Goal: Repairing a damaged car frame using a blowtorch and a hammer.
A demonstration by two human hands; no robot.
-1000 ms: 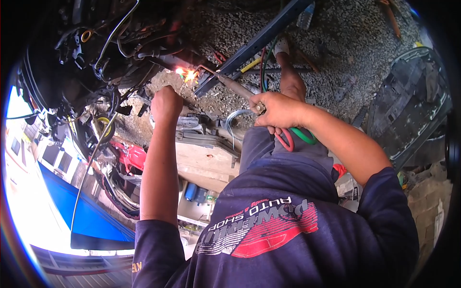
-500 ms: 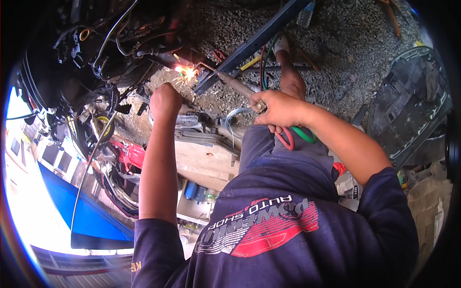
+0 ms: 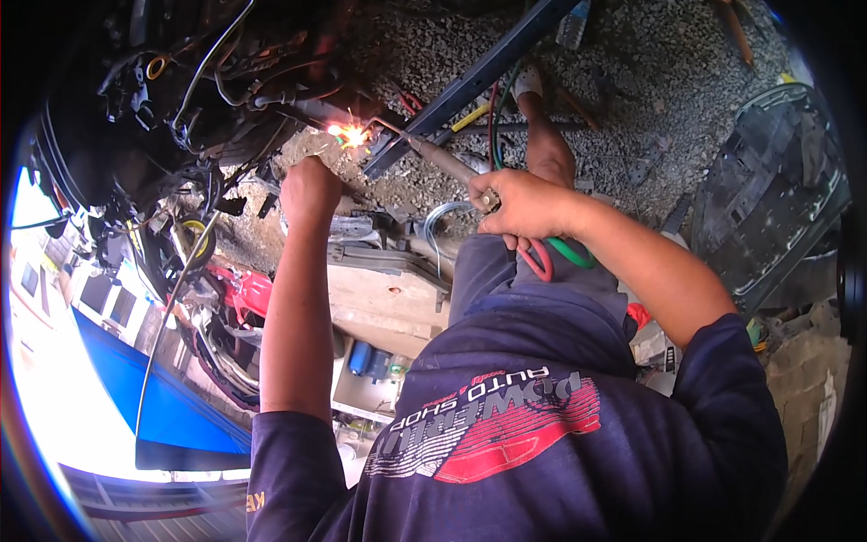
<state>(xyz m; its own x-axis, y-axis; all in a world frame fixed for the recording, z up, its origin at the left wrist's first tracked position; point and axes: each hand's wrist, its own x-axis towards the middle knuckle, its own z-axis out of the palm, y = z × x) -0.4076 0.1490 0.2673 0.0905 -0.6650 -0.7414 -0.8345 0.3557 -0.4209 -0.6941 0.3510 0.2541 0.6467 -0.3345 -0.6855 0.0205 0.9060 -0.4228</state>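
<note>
My right hand is wrapped round the handle of a gas welding torch. Its thin bent tip points left, where a bright flame with sparks burns against dark metal parts. A red hose and a green hose hang below that hand. Just under the flame, my left hand is closed in a fist, back of the hand up. What it grips, if anything, is hidden by the fingers.
A long dark metal beam slants across the gravel beyond the torch. Tangled wiring and car parts crowd the upper left. A large black panel lies at the right. A pale panel is beside my legs.
Both hands and the torch hold nearly the same place. The flame's glow and sparks have altered slightly in shape, looking pinker and more compact.
</note>
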